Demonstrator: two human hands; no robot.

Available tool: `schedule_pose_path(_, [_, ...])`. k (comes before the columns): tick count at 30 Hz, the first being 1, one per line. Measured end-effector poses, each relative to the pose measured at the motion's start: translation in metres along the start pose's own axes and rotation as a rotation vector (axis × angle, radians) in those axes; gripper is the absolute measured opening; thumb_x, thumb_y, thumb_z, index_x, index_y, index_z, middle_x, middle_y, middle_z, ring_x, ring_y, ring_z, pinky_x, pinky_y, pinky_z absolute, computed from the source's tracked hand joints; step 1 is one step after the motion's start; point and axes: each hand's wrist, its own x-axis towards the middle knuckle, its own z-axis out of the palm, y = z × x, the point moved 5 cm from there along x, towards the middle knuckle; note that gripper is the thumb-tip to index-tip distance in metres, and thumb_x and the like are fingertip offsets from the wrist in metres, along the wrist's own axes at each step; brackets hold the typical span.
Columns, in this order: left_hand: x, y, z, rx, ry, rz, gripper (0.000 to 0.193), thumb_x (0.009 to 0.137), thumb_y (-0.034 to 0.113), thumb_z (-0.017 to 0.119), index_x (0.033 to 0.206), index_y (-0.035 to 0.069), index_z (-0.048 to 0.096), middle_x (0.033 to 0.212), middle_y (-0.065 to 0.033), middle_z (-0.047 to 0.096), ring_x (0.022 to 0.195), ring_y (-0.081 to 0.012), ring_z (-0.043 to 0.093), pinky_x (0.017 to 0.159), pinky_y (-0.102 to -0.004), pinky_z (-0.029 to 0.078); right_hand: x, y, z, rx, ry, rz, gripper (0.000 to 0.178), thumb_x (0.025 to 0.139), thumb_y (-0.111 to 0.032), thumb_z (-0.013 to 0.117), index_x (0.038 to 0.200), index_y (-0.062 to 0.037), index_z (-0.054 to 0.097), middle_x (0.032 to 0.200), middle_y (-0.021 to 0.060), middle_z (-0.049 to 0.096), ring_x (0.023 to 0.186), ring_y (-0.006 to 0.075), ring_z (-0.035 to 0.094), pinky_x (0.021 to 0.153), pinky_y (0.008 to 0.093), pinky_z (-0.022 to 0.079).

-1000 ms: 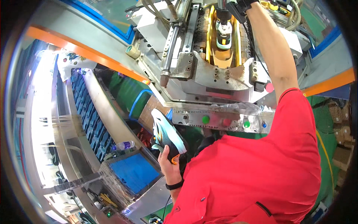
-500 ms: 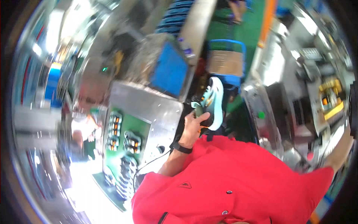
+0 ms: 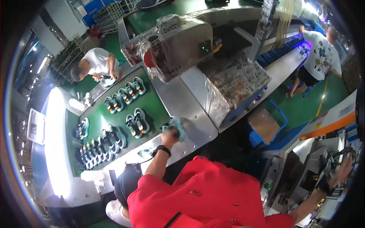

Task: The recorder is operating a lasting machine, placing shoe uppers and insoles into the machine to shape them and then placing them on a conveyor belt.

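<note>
We've a teal shoe [image 3: 178, 125] gripped in our L hand [image 3: 169, 137] at the metal ledge [image 3: 199, 131], not yet w/ the rows of shoes [image 3: 142, 122] already on the green belt [image 3: 152, 102], & our R hand [image 3: 341, 171]'s nr the machine [image 3: 292, 164], too blurred to tell its grip.

Left hand [image 3: 170, 137] gripping teal shoe [image 3: 178, 127], shoe rows [image 3: 142, 121] on green belt [image 3: 155, 102], right hand [image 3: 342, 169] outstretched

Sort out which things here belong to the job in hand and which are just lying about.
Likely part of the job:
shoe in the left hand
other shoes on the green surface
machine near the right hand

Apparently just lying about:
blue cart with brown cardboard
wire rack
</note>
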Motion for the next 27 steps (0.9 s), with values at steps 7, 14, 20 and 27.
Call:
schedule_pose_path(7, [0.216,0.036,-0.084,0.298,0.205,0.392,0.059,0.066,0.016,0.073,0.115,-0.009,0.051,0.104,-0.0237,0.064,0.089,-0.0357,0.065,0.081,-0.0416,0.052,-0.188,0.075,0.470,-1.064,-1.051,-1.308,0.043,0.084,0.003,0.061,0.126,-0.0044,0.057,0.121,0.0125,0.063,0.114,0.0267,0.059,0.098,0.0321,0.043])
schedule_pose_path(14, [0.206,0.063,-0.049,0.622,0.487,0.244,0.080,0.075,0.028,0.075,0.139,0.007,0.032,0.123,-0.0259,0.055,0.110,-0.0457,0.057,0.093,-0.0502,0.047,-0.264,0.193,0.744,-1.102,-1.436,-1.675,0.065,0.076,0.009,0.060,0.138,-0.0093,0.048,0.142,0.0154,0.047,0.132,0.0324,0.043,0.111,0.0386,0.035])
schedule_pose_path(20, [0.199,0.068,-0.053,0.572,0.532,0.279,0.074,0.075,0.028,0.075,0.136,0.009,0.036,0.120,-0.0238,0.056,0.100,-0.0455,0.061,0.086,-0.0521,0.048,-0.293,0.304,0.864,-1.126,-1.519,-1.919,0.077,0.073,0.018,0.052,0.143,-0.0119,0.042,0.148,0.0129,0.040,0.137,0.0318,0.036,0.116,0.0389,0.028])
schedule_pose_path(27, [0.206,0.066,-0.054,0.572,0.531,0.338,0.074,0.075,0.030,0.075,0.137,0.012,0.039,0.122,-0.0192,0.058,0.103,-0.0412,0.061,0.086,-0.0500,0.048,-0.321,0.342,0.877,-0.846,-1.634,-1.719,0.064,0.080,0.007,0.054,0.141,-0.0077,0.043,0.144,0.0168,0.043,0.135,0.0331,0.039,0.113,0.0409,0.031])
